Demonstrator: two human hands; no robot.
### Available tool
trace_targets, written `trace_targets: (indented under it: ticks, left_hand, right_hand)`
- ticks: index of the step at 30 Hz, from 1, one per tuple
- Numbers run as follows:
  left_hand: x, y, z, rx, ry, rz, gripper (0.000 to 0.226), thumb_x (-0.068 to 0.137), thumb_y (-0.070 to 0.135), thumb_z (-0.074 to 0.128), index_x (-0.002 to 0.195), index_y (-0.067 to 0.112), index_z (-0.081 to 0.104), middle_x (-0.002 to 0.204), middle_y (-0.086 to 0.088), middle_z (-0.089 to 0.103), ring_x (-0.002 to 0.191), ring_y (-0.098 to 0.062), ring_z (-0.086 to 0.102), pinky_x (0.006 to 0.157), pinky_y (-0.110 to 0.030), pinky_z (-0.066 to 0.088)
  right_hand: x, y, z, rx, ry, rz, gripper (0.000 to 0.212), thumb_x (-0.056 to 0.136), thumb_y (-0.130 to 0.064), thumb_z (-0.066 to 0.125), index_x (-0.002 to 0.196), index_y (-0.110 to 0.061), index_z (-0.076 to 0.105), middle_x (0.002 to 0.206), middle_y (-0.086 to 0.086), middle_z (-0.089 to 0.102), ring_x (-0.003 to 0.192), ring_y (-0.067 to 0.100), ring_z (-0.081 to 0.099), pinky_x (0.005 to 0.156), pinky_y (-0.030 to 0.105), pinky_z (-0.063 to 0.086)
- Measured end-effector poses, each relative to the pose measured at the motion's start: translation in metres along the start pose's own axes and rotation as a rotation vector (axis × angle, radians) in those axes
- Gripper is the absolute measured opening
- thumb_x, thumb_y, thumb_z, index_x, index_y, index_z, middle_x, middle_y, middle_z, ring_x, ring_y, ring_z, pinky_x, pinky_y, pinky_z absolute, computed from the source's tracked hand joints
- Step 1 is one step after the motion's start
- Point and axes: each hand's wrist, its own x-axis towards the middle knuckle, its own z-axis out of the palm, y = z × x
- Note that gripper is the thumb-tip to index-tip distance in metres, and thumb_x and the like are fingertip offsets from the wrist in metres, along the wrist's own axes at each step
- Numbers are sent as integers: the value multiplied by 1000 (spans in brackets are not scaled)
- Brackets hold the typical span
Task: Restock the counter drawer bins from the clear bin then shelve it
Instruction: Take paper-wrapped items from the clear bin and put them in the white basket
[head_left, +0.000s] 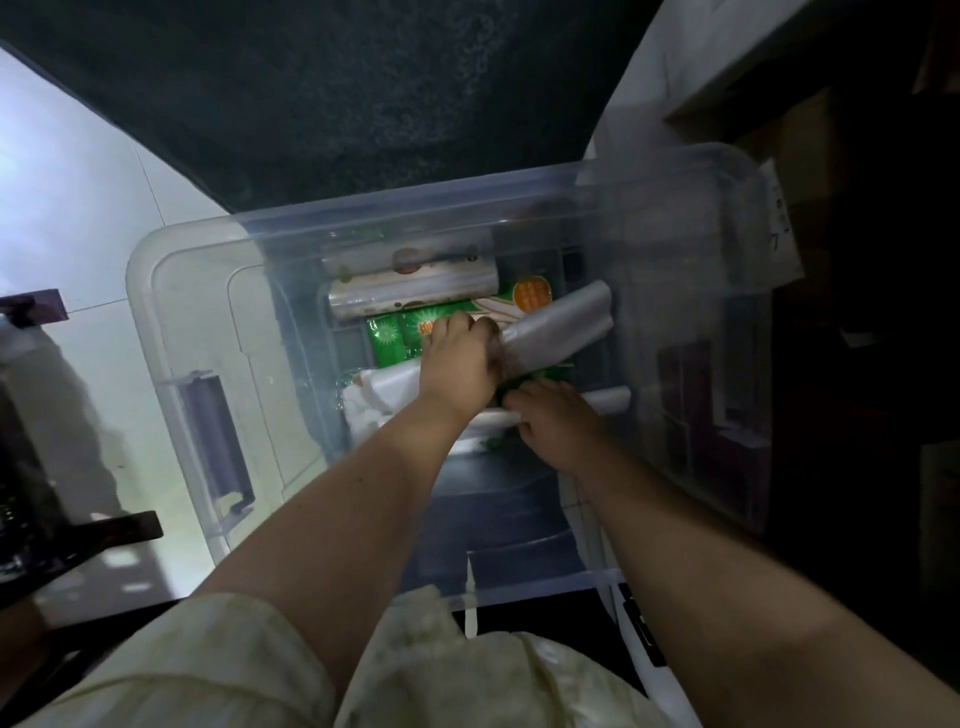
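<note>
A large clear bin (171, 291) stands on the floor below me, and both my arms reach down into it. My left hand (460, 358) is closed around a pale grey roll of plastic bags (566, 325) that lies slanted over green packets (400, 338). My right hand (553, 423) grips a white roll (610, 400) near the bin's bottom, over something green. A patterned roll (410, 283) lies along the far side of the bin. Crumpled white plastic (371, 400) sits at the left, partly hidden by my left wrist.
The bin has a grey latch handle (215, 436) on its left wall. A dark mat (363, 88) lies beyond the bin on a pale tiled floor (67, 218). Dark shelving or cabinet space (857, 260) stands to the right, and dark furniture legs (78, 545) at the left.
</note>
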Motion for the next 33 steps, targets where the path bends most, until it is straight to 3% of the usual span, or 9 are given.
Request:
trace_targets:
  ticks: [5, 11, 15, 19, 23, 27, 33]
  left_hand:
    - [-18, 8, -33, -74, -23, 53, 29, 82, 20, 61, 111, 18, 62, 112, -10, 63, 107, -33, 53, 86, -38, 44]
    - [-65, 18, -118, -108, 188, 173, 29, 80, 16, 66, 109, 18, 66, 110, -7, 67, 104, -31, 55, 87, -40, 45]
    - [-107, 29, -178, -99, 334, 313, 23, 77, 13, 67, 100, 19, 66, 100, -4, 68, 95, -30, 56, 77, -39, 44]
    - [-146, 46, -236, -124, 462, 443, 24, 73, 12, 68, 95, 21, 65, 94, 0, 67, 89, -28, 55, 74, -39, 45]
    - [-178, 75, -290, -91, 529, 556, 24, 74, 15, 67, 96, 23, 64, 91, 0, 65, 87, -27, 53, 73, -41, 45]
    - [-206, 115, -339, -114, 568, 707, 22, 76, 17, 66, 97, 23, 64, 93, 0, 64, 89, -27, 52, 75, -41, 46]
    - [-256, 202, -373, -210, 571, 896, 22, 79, 18, 70, 100, 23, 66, 98, 0, 67, 94, -25, 57, 79, -40, 49]
  right_hand:
    - [-25, -24, -27, -5, 142, -28, 31, 75, -2, 61, 102, -14, 67, 103, 13, 64, 102, 34, 54, 87, 40, 39]
    - [-68, -67, -77, -107, 262, -72, 26, 69, -1, 67, 93, -9, 71, 92, 16, 66, 90, 39, 59, 78, 45, 47]
    - [-108, -99, -110, -179, 477, -80, 29, 58, -3, 76, 85, -13, 70, 82, 9, 64, 77, 33, 59, 68, 39, 45]
    - [-146, -138, -139, -271, 648, -74, 29, 60, -6, 76, 87, -14, 68, 81, 7, 62, 74, 32, 58, 65, 39, 45]
    - [-189, -173, -165, -319, 828, -62, 24, 64, -6, 76, 86, -13, 70, 82, 6, 65, 73, 31, 60, 65, 38, 47]
    - [-244, -198, -192, -396, 966, -55, 16, 75, -17, 58, 88, -15, 68, 82, 5, 65, 76, 30, 58, 68, 39, 45]
    - [-341, -210, -215, -451, 1177, 142, 21, 70, -9, 72, 90, -15, 68, 89, 5, 67, 80, 31, 58, 70, 42, 47]
